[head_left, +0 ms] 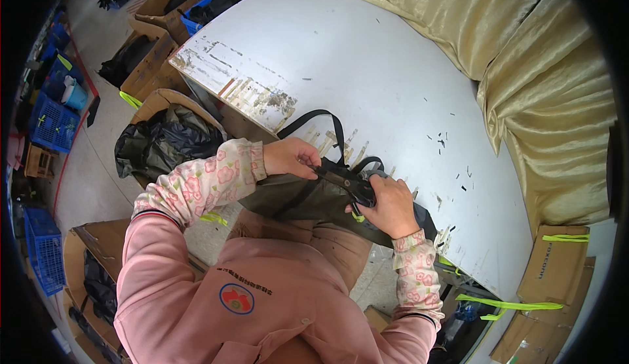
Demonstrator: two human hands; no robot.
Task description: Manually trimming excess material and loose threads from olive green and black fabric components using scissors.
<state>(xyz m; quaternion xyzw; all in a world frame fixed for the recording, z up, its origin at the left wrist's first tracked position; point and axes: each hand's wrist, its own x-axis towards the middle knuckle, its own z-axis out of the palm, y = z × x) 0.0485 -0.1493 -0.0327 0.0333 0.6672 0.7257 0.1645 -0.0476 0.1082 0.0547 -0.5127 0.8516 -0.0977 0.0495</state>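
Note:
A dark olive-grey fabric bag [298, 200] with black straps lies across my lap and against the table's near edge. My left hand [291, 157] is closed, pinching the end of a thin black strap over the bag's top edge. In my right hand [390, 205] is a black hand tool [347, 182] with a round pivot, its kind partly hidden by the fingers. The tool's narrow end points left, close to the left fingertips. Behind the hands a loop of black strap [319, 116] rises onto the tabletop. A yellow-green bit [357, 214] shows below the tool.
The white table [380, 69] has a worn, peeling near edge and scattered black scraps [442, 140]. A carton of dark fabric [171, 138] stands at the left, with more cartons [147, 59] behind. Blue crates [52, 125] line the far left. Gold curtains [544, 89] hang at the right.

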